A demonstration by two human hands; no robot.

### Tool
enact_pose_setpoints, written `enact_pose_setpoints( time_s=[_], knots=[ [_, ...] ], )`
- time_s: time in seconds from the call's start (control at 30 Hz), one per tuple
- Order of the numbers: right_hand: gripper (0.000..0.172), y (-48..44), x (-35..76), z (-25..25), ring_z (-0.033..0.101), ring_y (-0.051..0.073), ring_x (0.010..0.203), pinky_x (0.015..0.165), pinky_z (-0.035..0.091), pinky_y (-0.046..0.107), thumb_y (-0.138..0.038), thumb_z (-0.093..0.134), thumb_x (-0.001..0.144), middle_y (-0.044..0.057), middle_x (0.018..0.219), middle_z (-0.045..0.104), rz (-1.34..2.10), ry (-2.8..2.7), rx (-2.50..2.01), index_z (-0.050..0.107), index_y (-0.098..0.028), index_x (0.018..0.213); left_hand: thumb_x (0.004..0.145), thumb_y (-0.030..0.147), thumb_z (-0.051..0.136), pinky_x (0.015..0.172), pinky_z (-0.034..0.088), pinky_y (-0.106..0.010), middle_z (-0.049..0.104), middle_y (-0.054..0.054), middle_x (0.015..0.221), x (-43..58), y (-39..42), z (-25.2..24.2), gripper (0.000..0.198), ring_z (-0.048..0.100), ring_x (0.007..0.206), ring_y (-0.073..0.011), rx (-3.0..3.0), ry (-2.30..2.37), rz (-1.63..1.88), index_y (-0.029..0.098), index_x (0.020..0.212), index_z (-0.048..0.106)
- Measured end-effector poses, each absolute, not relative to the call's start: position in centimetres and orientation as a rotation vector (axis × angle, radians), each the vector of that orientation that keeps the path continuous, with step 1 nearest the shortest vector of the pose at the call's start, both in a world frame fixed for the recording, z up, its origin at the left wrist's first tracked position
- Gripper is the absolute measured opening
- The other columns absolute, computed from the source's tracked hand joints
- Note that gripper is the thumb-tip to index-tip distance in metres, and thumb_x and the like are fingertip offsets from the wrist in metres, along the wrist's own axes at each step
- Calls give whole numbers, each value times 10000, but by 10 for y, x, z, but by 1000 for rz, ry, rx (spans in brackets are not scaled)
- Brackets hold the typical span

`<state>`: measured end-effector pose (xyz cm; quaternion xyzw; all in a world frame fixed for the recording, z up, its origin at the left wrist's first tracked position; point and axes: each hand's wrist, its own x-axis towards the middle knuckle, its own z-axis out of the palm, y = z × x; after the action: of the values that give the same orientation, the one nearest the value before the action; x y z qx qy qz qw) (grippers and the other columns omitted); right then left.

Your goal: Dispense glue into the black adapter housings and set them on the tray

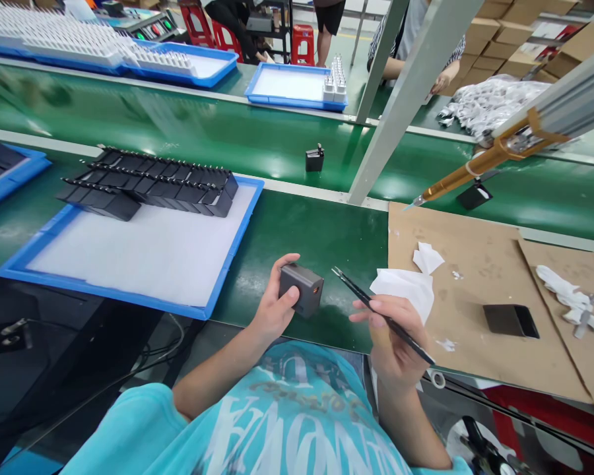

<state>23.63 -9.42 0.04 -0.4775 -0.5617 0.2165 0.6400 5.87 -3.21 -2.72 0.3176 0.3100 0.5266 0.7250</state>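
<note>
A dark grey, box-shaped plastic housing [303, 291] with a small orange-red spot on its end is gripped in my left hand [272, 311], thumb on the near side and index finger over the top. My right hand [398, 340] holds black tweezers [355, 288] like a pen. Their slim metal tips are slightly apart, point toward the housing and do not touch it. Between the tips I can make out nothing. White paper [406, 290] lies just beyond my right hand.
At left, a blue tray [237, 254] carries rows of black housings [163, 181] with prongs. An open black casing [511, 320] lies on cardboard [462, 264]. A dispenser nozzle [450, 183] hangs at right near a metal post [400, 105]. Black pieces sit on the green belt [218, 142]; a person works beyond.
</note>
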Motion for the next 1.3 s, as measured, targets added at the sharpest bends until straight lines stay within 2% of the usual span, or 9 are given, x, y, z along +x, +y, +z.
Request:
enact_pose_setpoints(
  time_s=[0.33,0.9,1.13,1.3],
  knots=[
    [329,-91,236,4,694,160,760,648,583,329,-26,584,815,22,901,688,451,-1414,-1065,666,-243,1048,798,437,718,672,518,-234,590,-11,947,57,-29,-30,524,588,781,-135,626,592,1110,311,1254,492],
    [357,-91,237,3,691,155,765,638,584,311,2,574,805,30,908,683,474,-1436,-1055,666,-230,1061,809,404,715,663,524,-226,585,-9,935,55,-29,-30,500,596,762,-127,650,581,1088,309,1250,500],
    [417,-89,241,4,686,172,827,669,595,331,27,582,784,47,935,689,432,-1537,-1002,654,-227,1108,835,457,667,552,483,-219,610,-19,844,54,-28,-30,513,575,629,-117,628,534,1020,246,1272,501],
    [478,-83,241,3,681,182,875,681,605,327,35,595,769,70,962,682,276,-1704,-876,636,-208,1179,805,490,687,479,428,-208,612,-17,789,57,-31,-21,495,574,585,-126,481,492,921,232,1199,535]
  ],
)
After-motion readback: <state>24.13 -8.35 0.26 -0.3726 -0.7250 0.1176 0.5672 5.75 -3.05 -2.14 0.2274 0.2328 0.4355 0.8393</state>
